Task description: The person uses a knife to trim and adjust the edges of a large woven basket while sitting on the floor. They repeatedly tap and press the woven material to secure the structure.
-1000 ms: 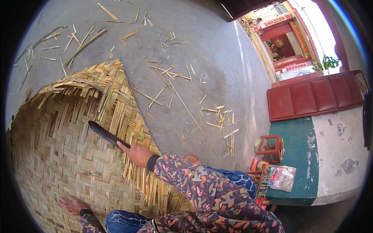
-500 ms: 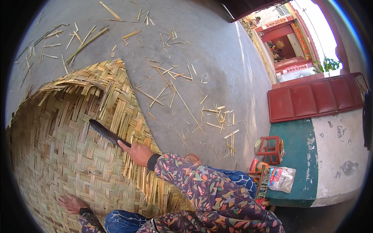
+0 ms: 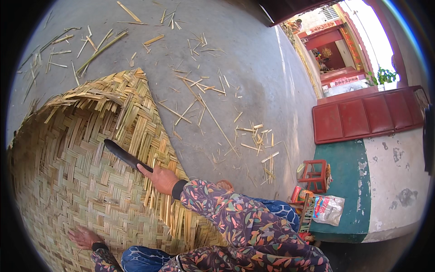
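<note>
- Right hand (image 3: pixel 161 177) is closed round the handle of a dark knife (image 3: pixel 123 155) — blade points to ten o'clock, lying on the mat (image 3: pixel 68 181).
- Left hand (image 3: pixel 84 237) lies flat on the mat at six o'clock, fingers spread, gripping nothing.
- Bamboo scraps (image 3: pixel 204 99) litter the ground (image 3: pixel 253 68) at one o'clock.
- Red stool (image 3: pixel 315 174) stands at three o'clock.

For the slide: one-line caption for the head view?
Right hand holds a dark blade over a woven bamboo mat; left hand rests on the weave.
</note>
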A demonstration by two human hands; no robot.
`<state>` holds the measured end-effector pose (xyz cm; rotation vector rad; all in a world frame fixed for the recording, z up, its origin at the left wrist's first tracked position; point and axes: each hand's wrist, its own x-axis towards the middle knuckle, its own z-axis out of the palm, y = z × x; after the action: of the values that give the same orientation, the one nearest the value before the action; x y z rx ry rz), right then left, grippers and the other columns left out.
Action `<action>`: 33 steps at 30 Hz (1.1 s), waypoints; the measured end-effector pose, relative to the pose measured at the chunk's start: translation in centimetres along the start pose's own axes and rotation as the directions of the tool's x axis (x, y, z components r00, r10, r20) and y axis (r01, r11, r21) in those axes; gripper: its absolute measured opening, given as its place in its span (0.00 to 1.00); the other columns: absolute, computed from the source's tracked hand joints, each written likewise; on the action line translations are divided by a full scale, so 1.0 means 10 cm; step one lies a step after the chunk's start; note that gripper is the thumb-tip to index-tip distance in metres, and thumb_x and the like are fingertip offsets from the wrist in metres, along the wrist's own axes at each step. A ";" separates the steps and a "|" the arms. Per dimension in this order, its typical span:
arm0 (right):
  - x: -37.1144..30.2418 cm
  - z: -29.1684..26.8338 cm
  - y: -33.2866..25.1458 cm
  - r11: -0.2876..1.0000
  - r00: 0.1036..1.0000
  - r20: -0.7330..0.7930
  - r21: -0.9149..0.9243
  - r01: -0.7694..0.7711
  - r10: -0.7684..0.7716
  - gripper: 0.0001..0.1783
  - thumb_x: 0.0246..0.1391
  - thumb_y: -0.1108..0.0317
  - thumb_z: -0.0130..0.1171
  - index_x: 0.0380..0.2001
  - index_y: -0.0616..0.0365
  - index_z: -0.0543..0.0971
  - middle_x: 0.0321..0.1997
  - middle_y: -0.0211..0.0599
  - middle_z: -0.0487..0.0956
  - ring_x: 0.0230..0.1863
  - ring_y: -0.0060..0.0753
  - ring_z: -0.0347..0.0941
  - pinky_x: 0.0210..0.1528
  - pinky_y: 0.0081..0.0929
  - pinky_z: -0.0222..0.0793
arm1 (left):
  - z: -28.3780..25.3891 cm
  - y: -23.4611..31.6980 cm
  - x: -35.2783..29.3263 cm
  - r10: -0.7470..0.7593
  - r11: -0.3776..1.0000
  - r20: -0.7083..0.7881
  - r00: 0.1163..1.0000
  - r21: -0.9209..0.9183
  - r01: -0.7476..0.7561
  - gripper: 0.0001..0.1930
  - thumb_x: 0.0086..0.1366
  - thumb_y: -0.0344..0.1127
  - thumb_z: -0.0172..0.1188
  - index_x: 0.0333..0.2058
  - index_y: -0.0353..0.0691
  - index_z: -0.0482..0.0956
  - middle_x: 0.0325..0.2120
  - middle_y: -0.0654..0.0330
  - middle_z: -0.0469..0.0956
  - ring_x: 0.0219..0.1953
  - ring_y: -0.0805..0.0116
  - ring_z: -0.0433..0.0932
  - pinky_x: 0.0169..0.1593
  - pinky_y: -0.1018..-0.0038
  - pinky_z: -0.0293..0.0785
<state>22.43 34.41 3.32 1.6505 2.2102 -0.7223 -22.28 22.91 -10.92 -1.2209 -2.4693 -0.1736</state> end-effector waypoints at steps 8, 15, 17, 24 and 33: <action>0.01 -0.04 -0.04 1.000 1.000 0.003 -0.006 0.009 -0.009 0.51 0.50 0.74 0.56 0.74 0.40 0.43 0.33 0.57 0.70 0.21 0.49 0.74 0.21 0.42 0.73 | 0.09 -0.09 -0.01 -0.047 0.998 0.030 0.998 0.054 0.045 0.31 0.72 0.61 0.37 0.68 0.53 0.58 0.68 0.61 0.57 0.69 0.63 0.56 0.65 0.54 0.52; -0.02 -0.01 0.00 1.000 1.000 -0.022 -0.012 0.006 -0.006 0.51 0.50 0.73 0.56 0.74 0.40 0.44 0.32 0.55 0.70 0.21 0.48 0.74 0.21 0.41 0.73 | 0.08 -0.07 -0.03 0.007 1.000 0.007 1.000 0.029 -0.008 0.31 0.72 0.61 0.37 0.68 0.53 0.58 0.68 0.61 0.57 0.69 0.63 0.57 0.65 0.55 0.52; -0.03 -0.06 0.01 1.000 1.000 0.009 0.013 -0.002 0.002 0.49 0.51 0.75 0.54 0.74 0.40 0.45 0.33 0.56 0.70 0.22 0.49 0.76 0.22 0.42 0.74 | 0.09 -0.06 -0.05 0.033 0.999 -0.040 0.999 0.008 -0.033 0.31 0.72 0.61 0.37 0.68 0.54 0.57 0.69 0.61 0.56 0.69 0.64 0.57 0.65 0.55 0.52; 0.03 0.01 -0.01 1.000 0.999 -0.025 0.003 0.020 -0.020 0.49 0.52 0.73 0.54 0.74 0.38 0.45 0.32 0.56 0.70 0.21 0.49 0.74 0.20 0.42 0.72 | -0.43 0.26 0.19 -0.172 0.861 0.468 0.867 0.498 -0.099 0.31 0.72 0.60 0.39 0.68 0.52 0.58 0.68 0.61 0.57 0.68 0.63 0.58 0.65 0.56 0.54; 0.08 0.08 -0.20 0.988 0.993 0.059 -0.121 -0.096 0.104 0.47 0.54 0.73 0.51 0.74 0.38 0.44 0.31 0.56 0.72 0.25 0.54 0.77 0.25 0.49 0.74 | -0.16 0.07 0.05 -0.095 0.994 0.202 0.975 0.073 0.082 0.32 0.70 0.54 0.49 0.67 0.46 0.58 0.67 0.58 0.57 0.70 0.57 0.52 0.68 0.55 0.48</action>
<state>20.25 34.20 2.63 1.6425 2.0673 -0.5986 -21.55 23.26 -9.27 -1.1542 -2.6864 0.0095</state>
